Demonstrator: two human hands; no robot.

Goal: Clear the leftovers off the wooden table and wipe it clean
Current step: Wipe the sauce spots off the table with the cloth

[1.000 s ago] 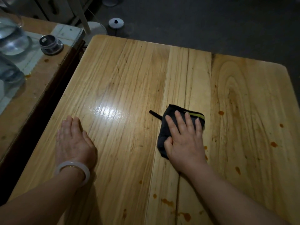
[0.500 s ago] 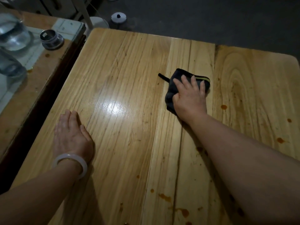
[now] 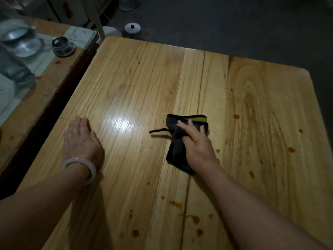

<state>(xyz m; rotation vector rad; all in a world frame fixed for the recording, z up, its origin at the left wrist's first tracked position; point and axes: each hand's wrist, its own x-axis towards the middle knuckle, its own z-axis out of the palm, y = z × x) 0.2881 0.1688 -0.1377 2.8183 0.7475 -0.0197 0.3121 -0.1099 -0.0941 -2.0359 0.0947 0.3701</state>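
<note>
Orange stains (image 3: 290, 149) dot the wooden table (image 3: 137, 83) above grey floor (image 3: 234, 24).

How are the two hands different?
The left hand lies flat on the bare table; the right hand lies on the dark cloth. The left wrist wears a white bangle; the right wrist has none. The left hand is near the table's left edge; the right hand is near the middle. Both are palm down.
</note>
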